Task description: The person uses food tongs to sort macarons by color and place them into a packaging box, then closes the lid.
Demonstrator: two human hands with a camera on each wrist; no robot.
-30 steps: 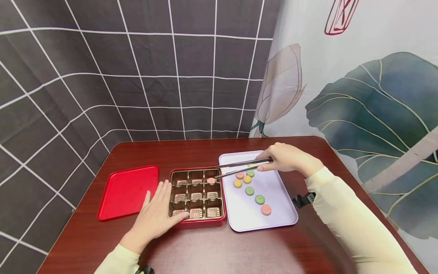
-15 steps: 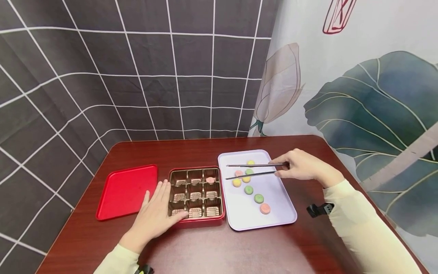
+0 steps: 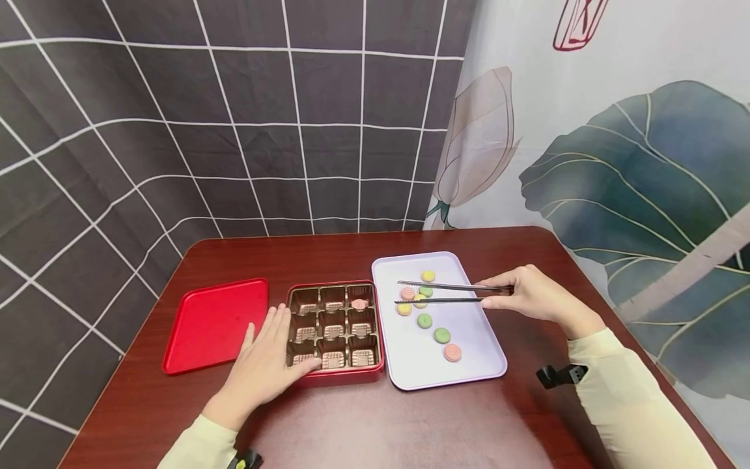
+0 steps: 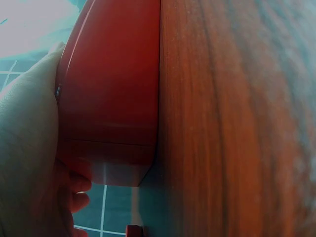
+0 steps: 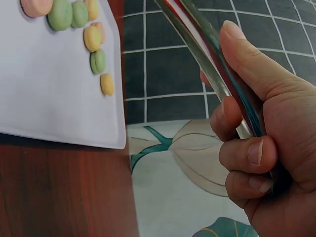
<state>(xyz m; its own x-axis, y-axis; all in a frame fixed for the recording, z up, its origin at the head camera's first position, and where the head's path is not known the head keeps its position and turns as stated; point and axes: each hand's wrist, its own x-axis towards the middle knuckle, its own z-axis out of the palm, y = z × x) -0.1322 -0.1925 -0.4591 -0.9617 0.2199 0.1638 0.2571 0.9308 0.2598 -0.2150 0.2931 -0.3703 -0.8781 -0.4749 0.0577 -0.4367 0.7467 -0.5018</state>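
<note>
Since a second ago the tongs [image 3: 445, 294] have drawn back from the box [image 3: 334, 333] to the tray [image 3: 469, 365], leaving a pink sweet [image 3: 359, 303] in the box's far right cell; the right hand [image 3: 530, 296] has shifted right with them.

The left hand [image 3: 262, 368] lies flat with straight fingers against the box's near left corner, seemingly to steady it; the left wrist view shows the palm against the red wall [image 4: 108, 98]. The lid [image 3: 215, 324] lies apart on the tabletop [image 3: 381, 423], left of the box.

The right hand's fingers [image 5: 247, 153] curl round the tongs' handle end, thumb along the top, so the long arms reach out over the tray; the two arms stand apart, holding nothing.

The loose sweets [image 3: 423, 311] lie on the tray in a scattered line; the tips hover about the far cluster, with a pink one [image 3: 407, 294] and a yellow one [image 3: 419, 300] between or just under the arms; whether the tips touch them cannot be told; the nearer green [image 3: 442, 335] and pink [image 3: 452, 352] ones lie well apart from the tips.
</note>
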